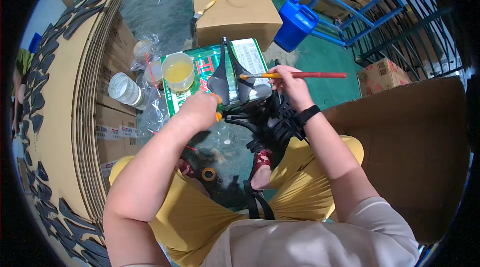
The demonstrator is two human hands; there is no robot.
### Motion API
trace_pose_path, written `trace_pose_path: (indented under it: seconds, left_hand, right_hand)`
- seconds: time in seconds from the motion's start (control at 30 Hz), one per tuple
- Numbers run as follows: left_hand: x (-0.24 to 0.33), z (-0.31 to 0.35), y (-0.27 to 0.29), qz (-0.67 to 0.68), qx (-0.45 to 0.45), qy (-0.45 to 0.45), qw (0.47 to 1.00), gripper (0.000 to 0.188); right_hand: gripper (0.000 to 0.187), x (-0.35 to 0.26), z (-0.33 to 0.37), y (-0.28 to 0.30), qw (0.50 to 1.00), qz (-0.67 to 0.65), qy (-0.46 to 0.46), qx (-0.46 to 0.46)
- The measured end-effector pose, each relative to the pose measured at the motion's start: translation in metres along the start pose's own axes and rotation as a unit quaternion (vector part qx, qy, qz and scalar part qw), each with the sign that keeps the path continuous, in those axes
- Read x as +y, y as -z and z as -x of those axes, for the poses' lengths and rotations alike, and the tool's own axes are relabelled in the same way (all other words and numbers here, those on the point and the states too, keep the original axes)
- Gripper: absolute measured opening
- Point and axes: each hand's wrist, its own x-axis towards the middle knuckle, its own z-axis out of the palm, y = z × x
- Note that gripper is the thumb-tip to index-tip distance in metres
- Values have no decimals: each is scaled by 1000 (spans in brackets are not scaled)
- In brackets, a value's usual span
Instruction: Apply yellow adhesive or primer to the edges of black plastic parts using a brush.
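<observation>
My right hand (pixel 290 84) is closed round a paintbrush (pixel 310 74) with a red and orange handle, held level. Its bristles touch the right one of two black, long-tapered shoe-sole pieces (pixel 245 87). The other piece (pixel 220 83) lies beside it, both on a green and white box (pixel 200 59). My left hand (pixel 199 110) is at the box's near edge, close to the left piece. Two of its fingertips wear orange covers and stand apart, with nothing visible between them; the other fingers are hidden. A clear cup of yellowish liquid (pixel 179 73) stands on the box's left.
Black strappy shoes (pixel 277 119) hang or lie below my right hand. White stacked cups (pixel 125 89) stand left. Stacked cardboard sheets (pixel 55 112) bear many black soles. A large open carton (pixel 405 152) is at right. Beyond are a blue jerrycan (pixel 295 23) and a carton (pixel 237 17) with another brush (pixel 204 9).
</observation>
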Motion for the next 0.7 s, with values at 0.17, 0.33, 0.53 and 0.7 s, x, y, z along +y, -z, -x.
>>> trace_pose_path:
  seconds: [0.17, 0.33, 0.53, 0.7]
  left_hand:
    - [-7, -20, -14, -20, 120, -8, 993, 32]
    - [-8, -35, -17, -38, 76, 19, 996, 32]
    - [-13, -44, -20, -48, 65, 25, 996, 32]
    - [-15, -44, -22, -54, 74, 23, 996, 32]
  right_hand:
    - [27, 11, -4, -18, 985, 159, 70, -2]
    - [24, 1, 20, -11, 952, 271, 72, -121]
    - [24, -6, -3, -20, 973, 194, 118, -31]
    - [22, 5, -7, -31, 938, 297, 168, -55]
